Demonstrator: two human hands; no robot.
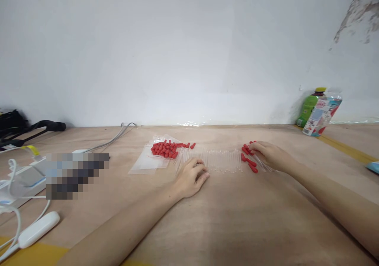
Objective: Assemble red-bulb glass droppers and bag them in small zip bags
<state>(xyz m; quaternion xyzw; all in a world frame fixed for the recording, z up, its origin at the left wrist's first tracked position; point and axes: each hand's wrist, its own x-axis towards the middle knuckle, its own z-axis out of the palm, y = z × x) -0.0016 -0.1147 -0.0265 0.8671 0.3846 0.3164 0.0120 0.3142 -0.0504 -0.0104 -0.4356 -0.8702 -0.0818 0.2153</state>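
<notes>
On the wooden table [225,218] lies a row of clear glass tubes [220,160] side by side. My left hand [192,176] rests at the row's left end, fingers curled loosely on the tubes; whether it grips one is hidden. My right hand [271,154] lies palm down at the right end, fingers together over finished droppers with red rubber bulbs [248,160]. A heap of loose red bulbs [167,148] sits on a clear plastic bag [148,161] just left of the tubes.
A green bottle [309,107] and a crumpled packet [322,116] lean against the white wall at the back right. At the left are white cables, a white charger [37,228], a blurred-out device and a black object [17,127].
</notes>
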